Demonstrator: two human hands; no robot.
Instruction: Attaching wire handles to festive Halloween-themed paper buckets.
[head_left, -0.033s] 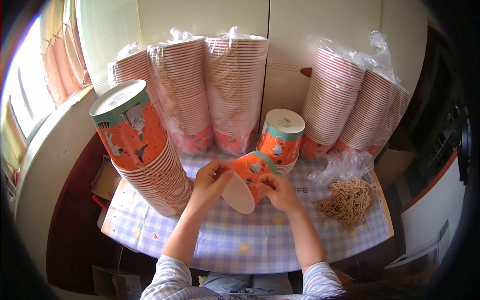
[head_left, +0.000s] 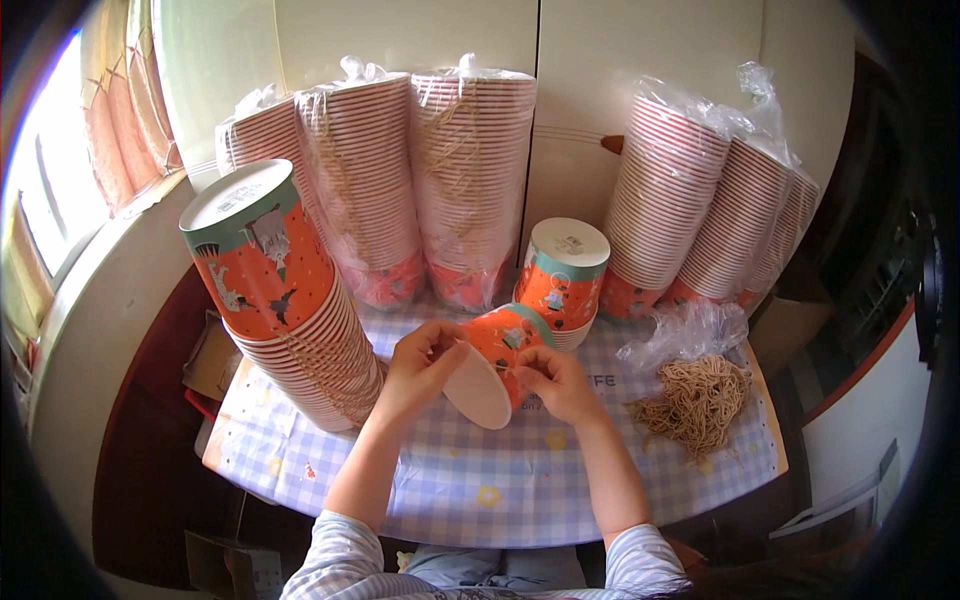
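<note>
Orange paper cup (head_left: 515,330), with a green band round its base, sat tilted in both hands above the middle of the table (head_left: 776,445), its pale mouth turned toward the near edge. The left hand (head_left: 415,365) pinched the left side of the rim between thumb and fingers; the right hand (head_left: 555,382) pinched the opposite side, its fingers bunched close. Whether either one also gripped a strand was too small to tell.

The tall cup stack (head_left: 283,300), upturned near the table's left edge, seemed to lean, though the lens may have exaggerated that; the left hand swinging outward could have toppled it. Pushing the held cup backward might have jolted the short cup stack (head_left: 568,285) just behind it. Uneven squeezing could have creased the cup's wall or bent its rim. Near the right edge, the twine pile (head_left: 700,405) looked loose enough to snag if one strand were pulled.

Pale panels (head_left: 600,50) rose behind the table, with a bright window (head_left: 68,170) and a peach curtain (head_left: 125,110) to the left. A blue-and-white checked tablecloth (head_left: 440,490) with yellow flowers covered the top. Along the back edge stood cup stacks in clear plastic, a left group (head_left: 365,180) and a right group (head_left: 675,190). A crumpled clear bag (head_left: 690,335) lay just behind the twine pile.
</note>
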